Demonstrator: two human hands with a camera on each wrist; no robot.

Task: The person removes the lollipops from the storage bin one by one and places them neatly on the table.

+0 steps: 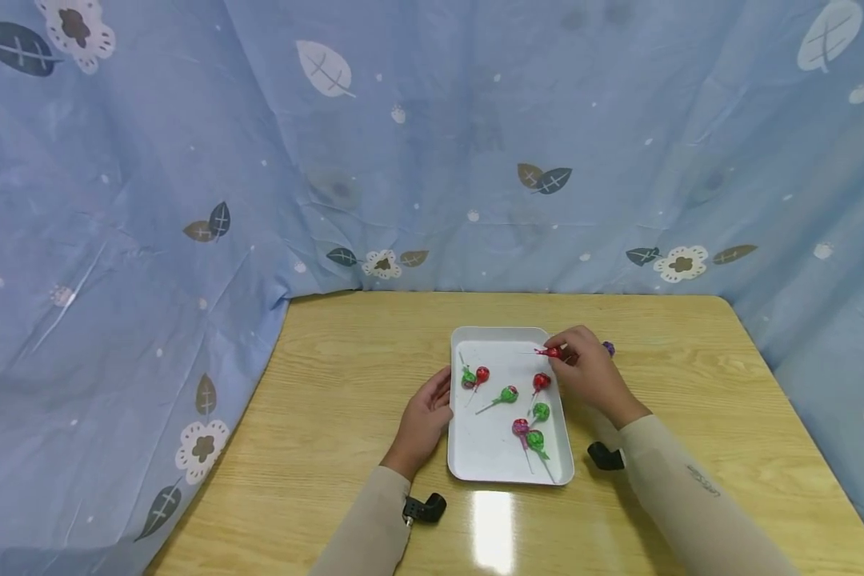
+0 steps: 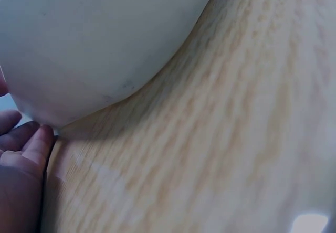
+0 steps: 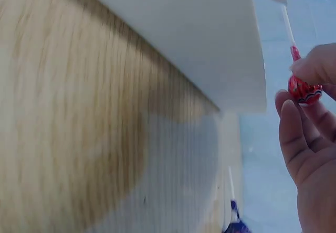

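My right hand [image 1: 586, 368] pinches a red-wrapped lollipop [image 3: 302, 88] by its candy end, above the upper right corner of a white tray [image 1: 486, 456]. Its white stick points left, over the tray. Alongside the tray's left wall, my left hand [image 1: 422, 420] rests with its fingers touching the side. In the left wrist view, fingertips [image 2: 44, 133] meet the tray's lower edge. Several lollipops lie in the tray: green ones [image 1: 509, 394], red ones [image 1: 541, 382] and a pink-purple one [image 1: 521, 427]. Behind the right hand, a purple lollipop [image 1: 609, 348] lies on the table, partly hidden.
The wooden table [image 1: 353, 344] extends on both sides of the tray. A blue patterned curtain [image 1: 432, 144] hangs behind and at the sides. Black wrist cameras [image 1: 426, 508] sit under both forearms. A bright reflection lies on the table in front of the tray.
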